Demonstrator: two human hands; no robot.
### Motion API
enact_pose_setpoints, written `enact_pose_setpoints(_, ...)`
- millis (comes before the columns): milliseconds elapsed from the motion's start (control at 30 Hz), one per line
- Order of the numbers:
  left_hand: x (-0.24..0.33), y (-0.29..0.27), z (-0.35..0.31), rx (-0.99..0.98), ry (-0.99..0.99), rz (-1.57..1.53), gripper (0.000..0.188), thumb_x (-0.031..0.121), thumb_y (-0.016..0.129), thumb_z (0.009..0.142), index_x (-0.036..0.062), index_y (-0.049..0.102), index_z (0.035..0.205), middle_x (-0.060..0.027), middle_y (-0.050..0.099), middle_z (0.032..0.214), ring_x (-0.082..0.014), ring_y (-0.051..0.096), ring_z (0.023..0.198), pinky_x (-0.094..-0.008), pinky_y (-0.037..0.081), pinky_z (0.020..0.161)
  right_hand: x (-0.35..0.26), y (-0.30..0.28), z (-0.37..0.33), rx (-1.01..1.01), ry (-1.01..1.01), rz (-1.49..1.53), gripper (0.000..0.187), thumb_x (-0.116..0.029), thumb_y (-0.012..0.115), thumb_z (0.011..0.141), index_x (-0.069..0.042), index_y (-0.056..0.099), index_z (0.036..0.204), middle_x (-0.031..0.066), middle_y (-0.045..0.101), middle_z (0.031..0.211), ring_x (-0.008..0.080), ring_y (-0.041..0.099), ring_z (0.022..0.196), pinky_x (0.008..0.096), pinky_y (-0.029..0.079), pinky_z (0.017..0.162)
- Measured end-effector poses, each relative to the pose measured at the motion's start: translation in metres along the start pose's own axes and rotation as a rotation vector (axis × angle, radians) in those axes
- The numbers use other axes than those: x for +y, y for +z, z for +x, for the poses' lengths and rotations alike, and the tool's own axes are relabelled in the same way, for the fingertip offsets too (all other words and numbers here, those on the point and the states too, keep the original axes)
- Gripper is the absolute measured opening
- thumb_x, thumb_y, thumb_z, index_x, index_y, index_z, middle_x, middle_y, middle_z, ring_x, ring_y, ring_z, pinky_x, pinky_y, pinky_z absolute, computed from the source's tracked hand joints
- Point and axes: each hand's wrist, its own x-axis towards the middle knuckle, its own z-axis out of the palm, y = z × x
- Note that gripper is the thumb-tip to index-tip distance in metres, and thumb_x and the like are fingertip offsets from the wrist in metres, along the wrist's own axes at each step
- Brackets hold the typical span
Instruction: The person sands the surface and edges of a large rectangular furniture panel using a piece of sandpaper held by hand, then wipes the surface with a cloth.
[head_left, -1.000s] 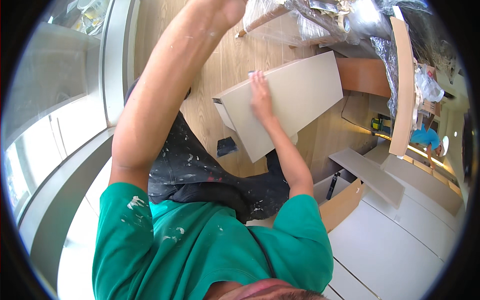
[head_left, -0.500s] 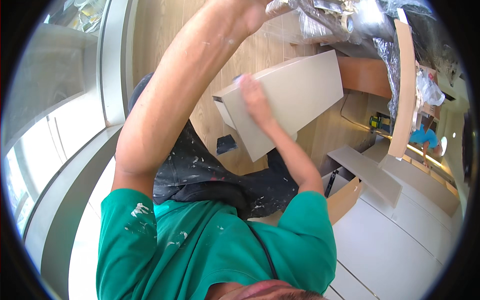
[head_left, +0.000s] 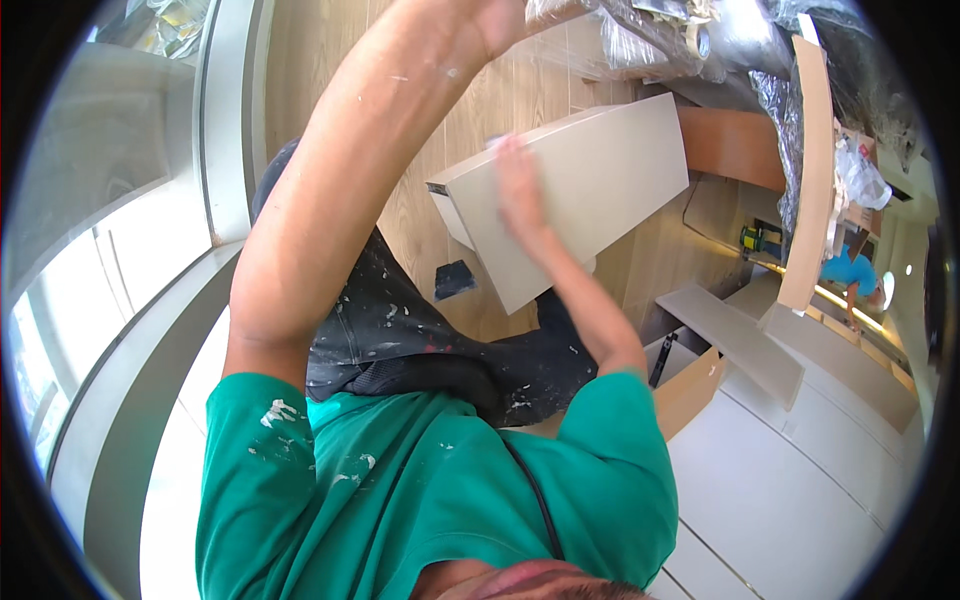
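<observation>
Beige panel (head_left: 590, 190) pressed under flat, open right hand (head_left: 520, 190), blurred; left hand (head_left: 500, 20) raised, grip indeterminable; surface work judged midway.

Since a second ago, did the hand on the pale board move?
Yes. The right hand slid along the pale board toward its top-left corner, away from its lower edge.

Right hand (head_left: 520, 190) farther left across the pale panel (head_left: 590, 190).
</observation>
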Motion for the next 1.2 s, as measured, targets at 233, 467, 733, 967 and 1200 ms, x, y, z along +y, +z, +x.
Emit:
enact_pose_setpoints(233,0.005,0.002,-0.004,0.012,0.006,-0.019,0.021,0.021,0.039,0.109,0.0053,0.054,0.107,-0.0023,0.063,0.09,-0.0109,0.059,0.078,-0.023,0.051,0.071,0.054,-0.015,0.029,0.031,0.231,-0.054,0.06,0.003,0.039,0.097,0.01,0.033,0.156,0.0299,0.032,0.164,0.0418,0.03,0.154,0.0509,0.02,0.128)
enact_pose_setpoints(467,0.009,0.008,-0.005,0.021,0.023,0.025,0.023,0.021,0.036,0.11,0.0051,0.053,0.108,-0.0024,0.062,0.093,-0.0106,0.058,0.077,-0.0227,0.05,0.071,-0.038,-0.018,0.014,-0.174,-0.126,-0.054,0.062,-0.002,0.044,0.096,0.012,0.033,0.155,0.0304,0.034,0.163,0.0391,0.031,0.155,0.0512,0.025,0.126)
enact_pose_setpoints(733,0.006,0.006,-0.001,-0.018,0.029,0.021,0.022,0.02,0.038,0.109,0.0052,0.054,0.108,-0.0028,0.064,0.094,-0.0115,0.06,0.079,-0.0236,0.05,0.071,-0.035,-0.022,0.015,-0.114,-0.065,0.008,0.066,0.002,0.046,0.093,0.01,0.032,0.156,0.0306,0.033,0.163,0.0392,0.032,0.154,0.0504,0.025,0.127)
enact_pose_setpoints(967,0.005,0.003,-0.002,-0.043,0.023,0.013,0.019,0.018,0.04,0.108,0.0052,0.054,0.108,-0.0037,0.065,0.095,-0.0125,0.061,0.079,-0.024,0.051,0.071,-0.061,-0.012,-0.001,-0.176,-0.239,-0.008,0.063,-0.004,0.047,0.096,0.01,0.034,0.156,0.0277,0.034,0.164,0.0386,0.031,0.155,0.0499,0.024,0.127)
enact_pose_setpoints(1200,0.0,0.005,-0.006,-0.023,0.003,-0.006,0.017,0.019,0.041,0.108,0.0059,0.052,0.108,-0.0037,0.062,0.096,-0.0134,0.059,0.08,-0.0248,0.051,0.073,-0.036,-0.01,-0.001,-0.082,-0.184,0.013,0.063,-0.001,0.043,0.096,0.007,0.034,0.157,0.0256,0.037,0.163,0.0366,0.033,0.154,0.0498,0.027,0.126)
